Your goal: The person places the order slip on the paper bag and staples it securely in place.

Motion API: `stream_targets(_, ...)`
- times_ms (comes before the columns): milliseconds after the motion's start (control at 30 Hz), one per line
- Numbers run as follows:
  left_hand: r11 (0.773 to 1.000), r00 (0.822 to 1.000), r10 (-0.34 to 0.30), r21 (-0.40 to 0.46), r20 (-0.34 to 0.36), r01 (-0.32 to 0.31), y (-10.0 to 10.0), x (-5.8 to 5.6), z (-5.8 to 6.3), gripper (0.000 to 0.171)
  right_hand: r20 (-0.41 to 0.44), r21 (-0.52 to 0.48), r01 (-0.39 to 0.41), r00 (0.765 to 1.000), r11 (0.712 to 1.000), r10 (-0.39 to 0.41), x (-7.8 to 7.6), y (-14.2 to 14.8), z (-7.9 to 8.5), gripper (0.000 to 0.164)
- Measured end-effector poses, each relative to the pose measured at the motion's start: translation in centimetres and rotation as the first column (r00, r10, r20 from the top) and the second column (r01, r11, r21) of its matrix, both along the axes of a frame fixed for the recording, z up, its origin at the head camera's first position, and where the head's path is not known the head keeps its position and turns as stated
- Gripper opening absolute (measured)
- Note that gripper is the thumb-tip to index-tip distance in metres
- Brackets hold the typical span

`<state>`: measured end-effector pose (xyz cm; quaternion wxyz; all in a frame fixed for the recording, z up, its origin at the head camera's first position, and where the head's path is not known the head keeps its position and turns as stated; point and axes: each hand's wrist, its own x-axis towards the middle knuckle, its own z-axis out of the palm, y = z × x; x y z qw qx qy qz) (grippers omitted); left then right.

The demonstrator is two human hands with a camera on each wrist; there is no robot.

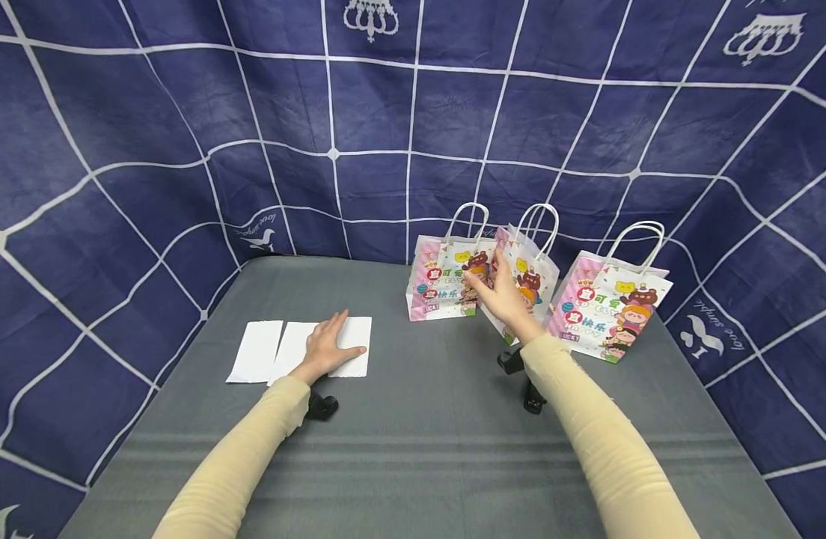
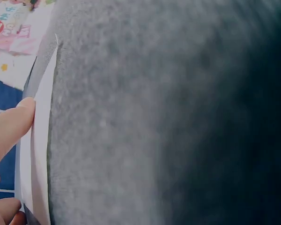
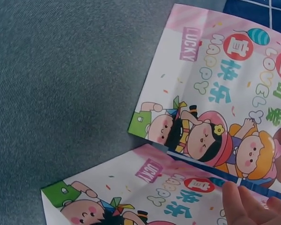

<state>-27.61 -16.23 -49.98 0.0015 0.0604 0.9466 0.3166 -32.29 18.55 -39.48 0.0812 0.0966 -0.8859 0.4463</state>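
My left hand (image 1: 327, 346) lies over the white paper sheets on the left of the table, its fingers extended and thumb spread. Beneath it are the right sheet (image 1: 356, 337) and part of the middle sheet (image 1: 293, 344); a left sheet (image 1: 254, 352) lies beside them. In the left wrist view a digit (image 2: 14, 124) touches a paper's edge. My right hand (image 1: 506, 296) is at the left side of the middle gift bag (image 1: 530, 273), thumb and fingers spread apart. That bag stands at a slant. In the right wrist view, fingertips (image 3: 239, 199) overlap its printed front.
A left gift bag (image 1: 440, 281) stands beside the middle one, and a right gift bag (image 1: 608, 307) stands at the far right. All have white handles. Blue checked cloth (image 1: 386, 180) hangs behind the grey table (image 1: 420, 434). Black straps (image 1: 322, 406) sit at both wrists.
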Motion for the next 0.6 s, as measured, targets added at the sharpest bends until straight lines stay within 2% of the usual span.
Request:
stream_targets(200,1.000,1.000,0.008,0.020,-0.008,-0.008,-0.14,0.03,-0.59,0.090,0.038,-0.100,0.001,0.999,0.995,0.002,-0.42,0.10,-0.22,0.088)
stream_targets(333,0.999,1.000,0.027,0.038,0.003,-0.027,-0.02,0.17,-0.91,0.090,0.030,-0.183,0.004,1.000,0.983,0.001,-0.75,0.23,-0.43,0.085)
stream_targets(467,0.998,0.999,0.048,0.039,-0.025,-0.047,0.17,0.24,-1.08,0.090,0.010,-0.269,-0.002,1.000,0.963,0.005,-0.84,0.18,-0.36,0.080)
stream_targets(600,0.996,0.994,0.082,0.039,-0.067,-0.079,0.23,0.30,-1.07,0.091,-0.005,-0.303,-0.010,1.000,0.953,0.009,-0.86,-0.04,-0.14,0.075)
